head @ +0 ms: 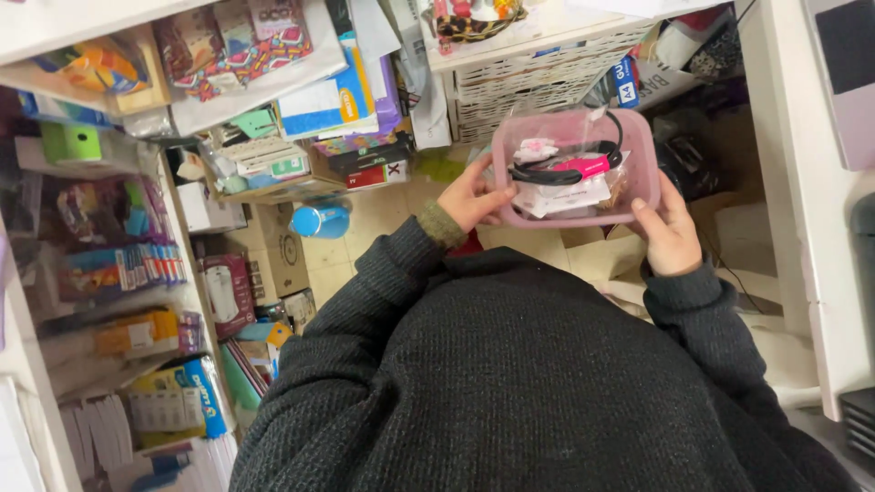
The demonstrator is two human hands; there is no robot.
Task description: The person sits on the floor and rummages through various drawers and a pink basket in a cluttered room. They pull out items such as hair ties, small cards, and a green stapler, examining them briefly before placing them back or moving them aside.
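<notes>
I hold a translucent pink plastic container (638,187) in front of my chest with both hands. My left hand (469,196) grips its left side with the thumb across the rim. My right hand (670,232) supports its right lower corner. Inside lie a black cable, a pink stick-shaped item (583,167), white paper packets (565,196) and a small pink-white piece. My dark knitted sweater fills the lower part of the view.
Shelves (109,273) packed with stationery and boxes stand on the left. Stacked books and boxes (310,109) sit ahead, with a blue round tin (321,221) on the tiled floor. A white wicker drawer unit (538,77) stands behind the container. A white desk edge (802,200) runs along the right.
</notes>
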